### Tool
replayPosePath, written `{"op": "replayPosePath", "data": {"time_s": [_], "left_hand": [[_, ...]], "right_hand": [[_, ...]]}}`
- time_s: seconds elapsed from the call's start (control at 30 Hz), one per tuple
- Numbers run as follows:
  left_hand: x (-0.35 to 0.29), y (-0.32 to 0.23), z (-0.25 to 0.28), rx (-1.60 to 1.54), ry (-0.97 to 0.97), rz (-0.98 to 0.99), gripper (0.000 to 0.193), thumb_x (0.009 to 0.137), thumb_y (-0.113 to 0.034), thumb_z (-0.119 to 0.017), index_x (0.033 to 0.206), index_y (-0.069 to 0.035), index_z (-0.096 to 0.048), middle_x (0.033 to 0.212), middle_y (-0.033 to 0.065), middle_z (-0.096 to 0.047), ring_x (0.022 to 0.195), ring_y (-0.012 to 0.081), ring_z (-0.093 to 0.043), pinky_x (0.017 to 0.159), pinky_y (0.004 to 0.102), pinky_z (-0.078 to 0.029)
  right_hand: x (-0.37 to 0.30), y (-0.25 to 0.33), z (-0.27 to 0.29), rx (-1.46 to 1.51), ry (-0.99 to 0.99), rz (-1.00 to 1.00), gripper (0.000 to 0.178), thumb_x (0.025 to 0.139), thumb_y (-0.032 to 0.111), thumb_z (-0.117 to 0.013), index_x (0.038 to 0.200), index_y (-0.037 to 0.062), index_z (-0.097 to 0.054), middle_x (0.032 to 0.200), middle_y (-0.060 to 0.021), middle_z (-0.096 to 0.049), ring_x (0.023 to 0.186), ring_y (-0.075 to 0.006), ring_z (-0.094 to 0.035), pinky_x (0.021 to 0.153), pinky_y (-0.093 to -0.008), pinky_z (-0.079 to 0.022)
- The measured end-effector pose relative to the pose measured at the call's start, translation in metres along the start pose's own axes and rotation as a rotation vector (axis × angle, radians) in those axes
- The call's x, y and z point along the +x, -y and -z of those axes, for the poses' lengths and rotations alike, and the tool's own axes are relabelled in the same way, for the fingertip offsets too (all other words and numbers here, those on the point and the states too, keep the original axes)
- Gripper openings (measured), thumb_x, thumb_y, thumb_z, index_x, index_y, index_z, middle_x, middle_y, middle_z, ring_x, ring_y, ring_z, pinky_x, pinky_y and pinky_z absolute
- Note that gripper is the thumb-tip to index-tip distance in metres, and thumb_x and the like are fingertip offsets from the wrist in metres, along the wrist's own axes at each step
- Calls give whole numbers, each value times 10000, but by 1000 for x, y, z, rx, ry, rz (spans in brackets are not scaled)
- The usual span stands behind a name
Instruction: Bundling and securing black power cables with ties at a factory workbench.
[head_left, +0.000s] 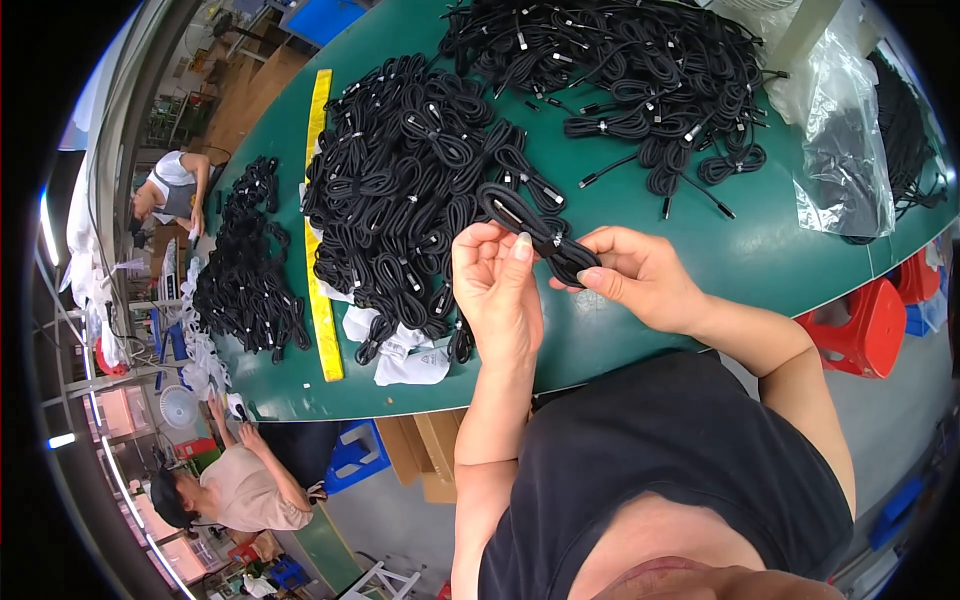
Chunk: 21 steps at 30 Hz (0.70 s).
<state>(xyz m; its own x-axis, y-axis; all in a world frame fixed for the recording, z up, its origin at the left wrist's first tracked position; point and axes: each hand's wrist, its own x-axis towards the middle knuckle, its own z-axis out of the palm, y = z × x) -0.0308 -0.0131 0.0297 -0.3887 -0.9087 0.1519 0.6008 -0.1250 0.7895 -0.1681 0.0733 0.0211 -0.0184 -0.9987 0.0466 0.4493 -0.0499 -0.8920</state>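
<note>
Between my two hands is a coiled black cable, bound at its middle, with a metal plug showing near its upper left end. My left hand pinches it by the middle, thumb on top. At the lower right end of the coil, my right hand grips with thumb and fingers. Just beyond my left hand lies a large heap of bundled black cables. Farther off to the right, a second heap of black cables spreads out, several plugs sticking out of it.
A yellow strip divides the green table from a smaller cable pile at left. White bags lie near the front edge. Clear plastic bags sit at right, red stools below. Two other people work at left.
</note>
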Motion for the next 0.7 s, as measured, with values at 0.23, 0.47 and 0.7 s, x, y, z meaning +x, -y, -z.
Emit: {"op": "replayPosePath", "data": {"time_s": [0.23,0.47,0.7], "left_hand": [[-3,-1,-8,85,-11,3,137,820,50,-565,944,6,-527,1035,82,-536,880,124,-540,807,263,-452],[-3,3,-5,179,-54,-48,107,825,12,-571,932,21,-565,945,71,-575,817,129,-533,771,257,-428],[-1,4,0,155,11,29,145,812,81,-520,941,35,-567,1102,62,-488,954,131,-514,863,284,-419]], "right_hand": [[0,-10,1,-12,25,52,285,878,50,-538,1126,-63,-452,1096,-131,-536,1030,-219,-556,888,-331,-449],[2,-12,3,-455,-95,321,232,825,16,-596,1037,-47,-525,1076,-113,-511,948,-159,-552,810,-284,-472],[3,-11,6,-542,-92,304,224,820,7,-600,1023,-53,-529,1082,-117,-495,939,-161,-556,812,-279,-486]]}}
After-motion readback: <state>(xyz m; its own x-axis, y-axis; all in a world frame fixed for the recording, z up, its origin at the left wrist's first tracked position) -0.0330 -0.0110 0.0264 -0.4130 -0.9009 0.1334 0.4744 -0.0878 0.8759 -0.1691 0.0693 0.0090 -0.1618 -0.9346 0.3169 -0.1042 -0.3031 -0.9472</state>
